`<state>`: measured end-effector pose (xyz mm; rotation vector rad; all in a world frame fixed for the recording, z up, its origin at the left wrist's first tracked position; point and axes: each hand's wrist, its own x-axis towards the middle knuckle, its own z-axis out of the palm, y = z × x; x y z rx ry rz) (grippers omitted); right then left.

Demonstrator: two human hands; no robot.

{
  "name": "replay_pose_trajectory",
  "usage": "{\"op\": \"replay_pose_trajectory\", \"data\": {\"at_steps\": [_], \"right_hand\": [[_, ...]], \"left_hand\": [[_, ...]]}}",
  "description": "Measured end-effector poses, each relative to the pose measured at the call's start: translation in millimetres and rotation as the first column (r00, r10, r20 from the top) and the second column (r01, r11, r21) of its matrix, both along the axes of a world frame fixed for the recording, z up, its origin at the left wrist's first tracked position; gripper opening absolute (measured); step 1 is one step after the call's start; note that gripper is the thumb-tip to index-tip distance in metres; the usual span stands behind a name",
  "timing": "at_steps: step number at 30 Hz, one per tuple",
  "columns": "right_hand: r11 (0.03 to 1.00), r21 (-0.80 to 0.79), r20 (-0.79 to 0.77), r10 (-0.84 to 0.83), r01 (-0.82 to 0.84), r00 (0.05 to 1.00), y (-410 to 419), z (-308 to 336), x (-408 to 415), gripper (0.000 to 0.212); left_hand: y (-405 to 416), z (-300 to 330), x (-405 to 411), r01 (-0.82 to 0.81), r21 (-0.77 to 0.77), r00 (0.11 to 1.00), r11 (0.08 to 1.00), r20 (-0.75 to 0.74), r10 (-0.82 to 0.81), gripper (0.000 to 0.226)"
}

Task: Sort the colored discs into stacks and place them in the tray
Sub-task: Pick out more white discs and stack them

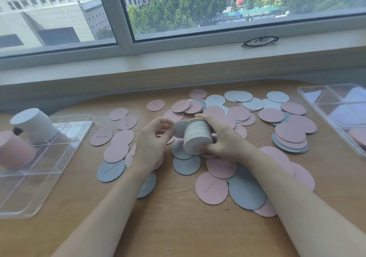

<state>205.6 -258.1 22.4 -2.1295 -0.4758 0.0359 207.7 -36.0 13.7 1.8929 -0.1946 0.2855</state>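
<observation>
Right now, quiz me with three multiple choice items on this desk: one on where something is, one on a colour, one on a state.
1. Where do the glasses lie?
A. on the windowsill
B. in the left tray
C. on the loose discs

2. What colour is the stack of discs in the right hand?
A. pink
B. grey
C. green

3. What state is the left tray in?
A. holds two stacks
B. empty
C. lidded

Answers:
1 A, they rest by the window frame.
2 B, its edges and face are pale grey.
3 A, a pink stack and a grey stack sit in its compartments.
</observation>
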Motion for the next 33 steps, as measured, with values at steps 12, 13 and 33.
{"op": "replay_pose_trajectory", "data": {"at_steps": [12,13,33], "right_hand": [[0.991,-0.134,-0.005,0.031,-0.031,1.0,-2.4,-0.5,-1.0,0.105],[0.988,-0.151,-0.009,0.026,-0.027,1.0,-3.3,0.4,-0.6,0.108],[0.915,-0.395,-0.077,0.059,-0.084,0.995,3.0,11.0,-8.7,0.099]], "left_hand": [[-11.5,5.4,-15.0,0.291,0.291,0.952,0.911,0.0,-0.305,0.058],[-11.6,5.2,-15.0,0.276,0.285,0.958,0.918,0.0,-0.288,0.058],[-16.1,-7.2,-13.5,0.216,0.575,0.972,0.789,-0.055,-0.227,0.092]]}}
